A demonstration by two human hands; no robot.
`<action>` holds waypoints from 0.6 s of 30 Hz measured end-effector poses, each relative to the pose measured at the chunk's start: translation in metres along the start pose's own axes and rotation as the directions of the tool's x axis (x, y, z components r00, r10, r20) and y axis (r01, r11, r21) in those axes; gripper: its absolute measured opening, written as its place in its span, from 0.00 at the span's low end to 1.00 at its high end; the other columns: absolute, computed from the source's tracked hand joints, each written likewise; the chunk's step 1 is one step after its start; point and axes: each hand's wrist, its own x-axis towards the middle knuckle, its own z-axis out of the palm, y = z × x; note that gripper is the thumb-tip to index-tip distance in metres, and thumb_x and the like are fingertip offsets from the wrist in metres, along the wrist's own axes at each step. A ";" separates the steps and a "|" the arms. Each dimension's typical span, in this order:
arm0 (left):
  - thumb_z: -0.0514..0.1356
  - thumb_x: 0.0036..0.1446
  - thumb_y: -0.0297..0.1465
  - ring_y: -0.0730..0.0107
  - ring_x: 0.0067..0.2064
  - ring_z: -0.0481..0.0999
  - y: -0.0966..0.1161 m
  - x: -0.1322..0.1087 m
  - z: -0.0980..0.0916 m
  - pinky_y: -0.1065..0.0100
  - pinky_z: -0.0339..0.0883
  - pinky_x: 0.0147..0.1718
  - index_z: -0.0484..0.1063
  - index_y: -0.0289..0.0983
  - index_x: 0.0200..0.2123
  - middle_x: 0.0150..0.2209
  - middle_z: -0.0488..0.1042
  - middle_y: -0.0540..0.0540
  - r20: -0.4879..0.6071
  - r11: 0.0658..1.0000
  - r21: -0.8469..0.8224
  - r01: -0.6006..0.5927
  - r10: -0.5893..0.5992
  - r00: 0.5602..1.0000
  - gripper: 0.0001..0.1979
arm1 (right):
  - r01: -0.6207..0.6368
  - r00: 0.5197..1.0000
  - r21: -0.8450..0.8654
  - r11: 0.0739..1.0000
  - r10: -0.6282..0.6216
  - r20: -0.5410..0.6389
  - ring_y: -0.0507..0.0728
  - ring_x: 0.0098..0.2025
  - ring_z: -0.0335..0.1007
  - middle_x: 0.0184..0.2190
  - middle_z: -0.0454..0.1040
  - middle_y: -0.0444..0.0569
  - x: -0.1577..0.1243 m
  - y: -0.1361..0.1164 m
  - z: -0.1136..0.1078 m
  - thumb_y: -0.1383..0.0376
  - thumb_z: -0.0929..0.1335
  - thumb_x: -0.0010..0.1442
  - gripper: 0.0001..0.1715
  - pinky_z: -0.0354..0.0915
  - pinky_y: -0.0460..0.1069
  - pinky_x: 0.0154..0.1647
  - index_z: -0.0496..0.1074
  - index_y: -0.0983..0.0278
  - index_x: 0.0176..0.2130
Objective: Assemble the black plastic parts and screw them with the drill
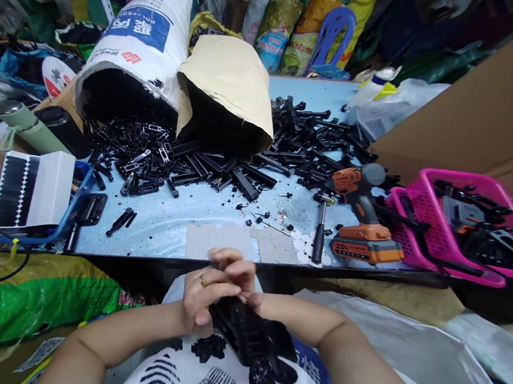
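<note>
Black plastic part (252,333) held over the lap, just short of the surface (172,219); long axis running from the fingers (228,274) down toward the body; left hand (203,298) curled on its top end, right hand (247,278) closed against it, wrists meeting.

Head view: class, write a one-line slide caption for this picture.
Both hands, left hand and right hand, grip a black plastic part before a blue table heaped with black pieces.
</note>
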 end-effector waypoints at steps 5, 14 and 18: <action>0.33 0.59 0.55 0.60 0.40 0.74 -0.072 -0.006 -0.008 0.63 0.67 0.36 0.64 0.37 0.57 0.39 0.75 0.38 0.185 0.845 0.525 -0.107 0.010 0.983 0.38 | -0.056 0.988 -0.106 0.993 0.040 -0.151 0.61 0.55 0.60 0.51 0.64 0.57 0.063 0.078 -0.020 0.51 0.56 0.64 0.23 0.60 0.59 0.54 0.61 0.61 0.50; 0.47 0.64 0.35 0.51 0.55 0.62 -0.209 0.076 -0.036 0.57 0.56 0.50 0.59 0.33 0.59 0.54 0.64 0.33 0.039 0.274 0.952 0.133 -0.541 0.840 0.23 | -0.337 0.916 -0.659 0.673 0.396 -0.064 0.65 0.49 0.63 0.47 0.70 0.61 0.131 0.195 -0.116 0.57 0.61 0.63 0.26 0.57 0.60 0.50 0.63 0.68 0.56; 0.46 0.60 0.26 0.49 0.54 0.60 -0.228 0.081 -0.104 0.56 0.57 0.48 0.67 0.33 0.49 0.53 0.64 0.33 -0.201 0.079 0.945 0.319 -0.629 0.751 0.17 | -0.146 0.979 -0.401 0.904 0.189 0.070 0.61 0.49 0.64 0.49 0.70 0.56 0.101 0.155 -0.101 0.56 0.62 0.63 0.25 0.61 0.55 0.50 0.63 0.64 0.56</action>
